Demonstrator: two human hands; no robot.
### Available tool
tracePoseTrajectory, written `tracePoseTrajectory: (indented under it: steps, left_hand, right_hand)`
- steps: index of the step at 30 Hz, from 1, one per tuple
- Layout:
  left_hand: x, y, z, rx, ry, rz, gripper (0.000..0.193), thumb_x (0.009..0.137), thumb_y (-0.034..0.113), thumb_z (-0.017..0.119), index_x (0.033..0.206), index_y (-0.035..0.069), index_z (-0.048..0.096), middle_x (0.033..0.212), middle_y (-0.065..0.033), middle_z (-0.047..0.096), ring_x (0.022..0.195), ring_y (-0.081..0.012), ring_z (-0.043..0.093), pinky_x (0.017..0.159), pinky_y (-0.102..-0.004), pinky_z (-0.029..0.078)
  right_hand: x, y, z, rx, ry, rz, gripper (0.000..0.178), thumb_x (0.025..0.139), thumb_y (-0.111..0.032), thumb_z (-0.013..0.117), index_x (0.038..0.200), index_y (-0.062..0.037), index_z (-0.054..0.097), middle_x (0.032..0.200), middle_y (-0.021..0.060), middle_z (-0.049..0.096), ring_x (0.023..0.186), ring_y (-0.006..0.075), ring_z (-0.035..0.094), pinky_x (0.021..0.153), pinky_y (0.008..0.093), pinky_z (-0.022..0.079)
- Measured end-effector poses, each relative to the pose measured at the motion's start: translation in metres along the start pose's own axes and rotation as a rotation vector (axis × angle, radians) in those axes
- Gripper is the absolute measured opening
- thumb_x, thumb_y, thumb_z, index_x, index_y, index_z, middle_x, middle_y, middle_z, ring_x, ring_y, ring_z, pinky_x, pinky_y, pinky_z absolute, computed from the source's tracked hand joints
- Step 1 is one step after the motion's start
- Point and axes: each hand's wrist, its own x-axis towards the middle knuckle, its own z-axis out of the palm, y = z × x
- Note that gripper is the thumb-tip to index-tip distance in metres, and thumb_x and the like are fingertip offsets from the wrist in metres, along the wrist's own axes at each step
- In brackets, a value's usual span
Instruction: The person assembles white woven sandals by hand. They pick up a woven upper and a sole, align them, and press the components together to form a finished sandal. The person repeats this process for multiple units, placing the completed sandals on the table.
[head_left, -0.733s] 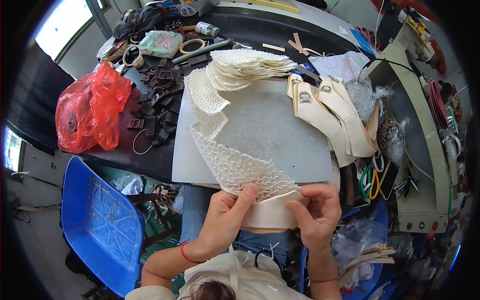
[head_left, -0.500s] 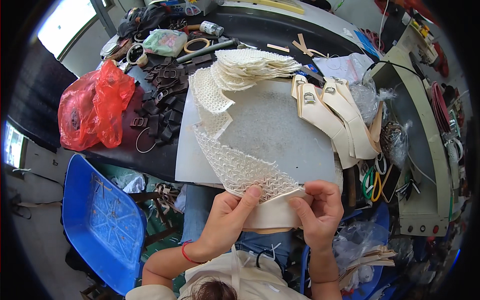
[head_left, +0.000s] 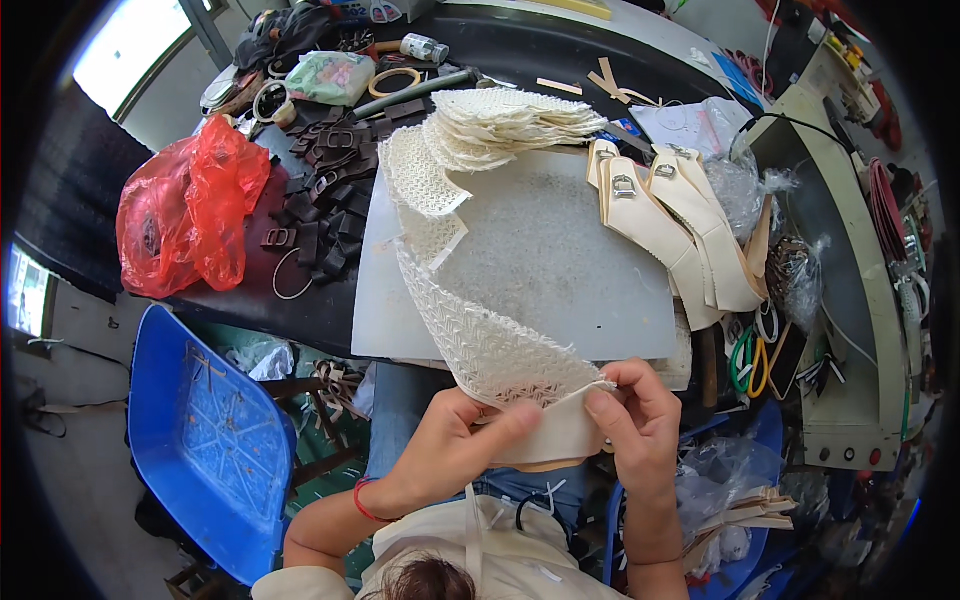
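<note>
At the near edge of the work board, my two hands hold a cream woven shoe-upper-like piece (head_left: 490,325) against a smooth cream strip (head_left: 548,434). My left hand (head_left: 460,445) grips them from the left, its thumb lying across the strip's upper edge and its fingers mostly hidden behind. My right hand (head_left: 640,425) pinches the right end, where the woven corner meets the strip. The far end of the woven piece rests on the grey board (head_left: 560,260), close to more woven pieces (head_left: 420,180) and a stack of them (head_left: 515,125).
Cream buckled straps (head_left: 680,225) lie on the board's right side. Dark buckled straps (head_left: 325,190) are heaped left of it, beside a red plastic bag (head_left: 190,215). Scissors with green and yellow handles (head_left: 750,365) sit at the right. A blue plastic tub (head_left: 215,440) stands lower left.
My left thumb has slid right along the join and looks slightly blurred. The right hand keeps its pinch at the corner, and the woven piece has shifted slightly.
</note>
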Motion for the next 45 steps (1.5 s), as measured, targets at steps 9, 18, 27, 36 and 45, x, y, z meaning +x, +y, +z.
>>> tracePoseTrajectory:
  steps: [9, 18, 27, 36, 45]
  left_hand:
    - [-0.012, 0.006, -0.016, 0.521, -0.096, 0.061, 0.040, 0.073, 0.018, 0.073, 0.104, -0.002, 0.058, 0.095, -0.0139, 0.061, 0.091, -0.0266, 0.060, 0.081, -0.0345, 0.045]
    - [-0.020, 0.019, -0.020, 0.624, -0.015, 0.082, 0.030, 0.076, 0.014, 0.069, 0.099, -0.003, 0.061, 0.088, -0.0150, 0.066, 0.084, -0.0279, 0.062, 0.078, -0.0350, 0.046]
    - [-0.023, 0.024, -0.022, 0.508, -0.005, -0.050, 0.033, 0.076, 0.015, 0.070, 0.099, -0.006, 0.061, 0.087, -0.0185, 0.065, 0.076, -0.0225, 0.065, 0.067, -0.0298, 0.052]
    - [-0.024, 0.032, -0.021, 0.706, 0.014, 0.027, 0.028, 0.077, 0.012, 0.068, 0.098, -0.006, 0.060, 0.086, -0.0166, 0.067, 0.082, -0.0211, 0.067, 0.068, -0.0276, 0.052]
    - [-0.022, 0.029, -0.031, 0.548, -0.089, -0.130, 0.027, 0.077, 0.011, 0.068, 0.095, -0.007, 0.061, 0.082, -0.0169, 0.067, 0.078, -0.0194, 0.067, 0.068, -0.0274, 0.053]
  right_hand:
    - [0.005, -0.007, -0.001, -0.213, -0.249, 0.019, 0.021, 0.076, -0.008, 0.069, 0.094, 0.0007, 0.062, 0.077, 0.0063, 0.060, 0.068, 0.0148, 0.052, 0.066, 0.0283, 0.041]
    - [0.001, 0.001, 0.009, -0.469, -0.166, -0.100, 0.017, 0.076, -0.013, 0.069, 0.081, 0.0013, 0.062, 0.067, 0.0111, 0.057, 0.059, 0.0230, 0.048, 0.057, 0.0321, 0.037]
    - [-0.004, -0.003, 0.015, -0.576, -0.165, -0.134, 0.017, 0.077, -0.012, 0.068, 0.074, 0.0018, 0.058, 0.063, 0.0115, 0.053, 0.057, 0.0260, 0.046, 0.055, 0.0348, 0.035]
    - [-0.004, -0.004, 0.021, -0.645, -0.159, -0.270, 0.015, 0.075, -0.009, 0.067, 0.072, 0.0017, 0.056, 0.063, 0.0115, 0.052, 0.057, 0.0274, 0.047, 0.056, 0.0356, 0.034]
    - [0.011, 0.000, 0.004, -0.451, -0.522, -0.101, 0.013, 0.074, -0.010, 0.069, 0.082, -0.0011, 0.063, 0.066, 0.0099, 0.056, 0.061, 0.0223, 0.051, 0.062, 0.0324, 0.036]
